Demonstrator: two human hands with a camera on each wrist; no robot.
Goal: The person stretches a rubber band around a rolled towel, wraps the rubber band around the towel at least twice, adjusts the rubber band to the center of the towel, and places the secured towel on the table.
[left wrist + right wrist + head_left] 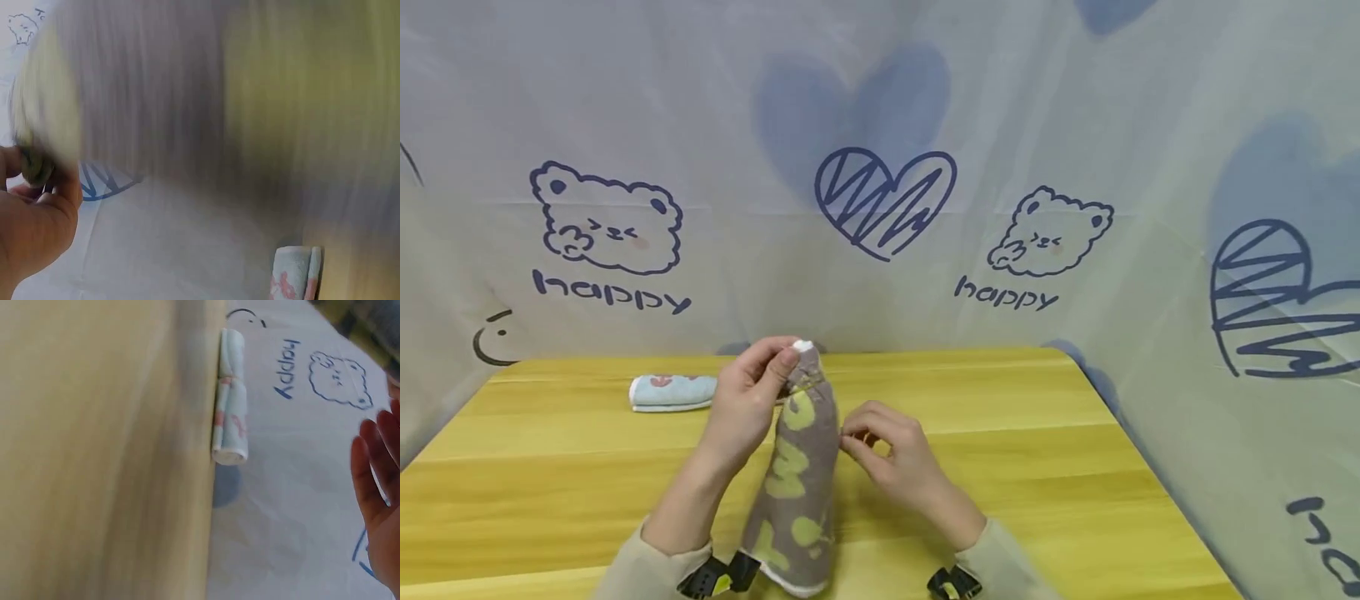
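Observation:
My left hand point(741, 408) pinches the narrow top end of a rolled brown towel point(820, 500) with yellow-green markings and white ends. Below these fingers the roll widens and hangs down over the table. A thin band point(808, 385) seems to circle the neck of the roll. Beside the towel's right edge is my right hand point(895, 454), index and thumb tips close to the cloth. In the right wrist view its other fingers point(369, 469) look loosely extended. Motion blurs the towel point(156, 81) in the left wrist view.
A rolled light blue towel point(673, 393) with pink marks lies at the back left of the yellow wood-grain table point(1000, 467); it narrows at its middle in the right wrist view. Behind the table hangs a pale sheet point(737, 250) printed with bears and hearts.

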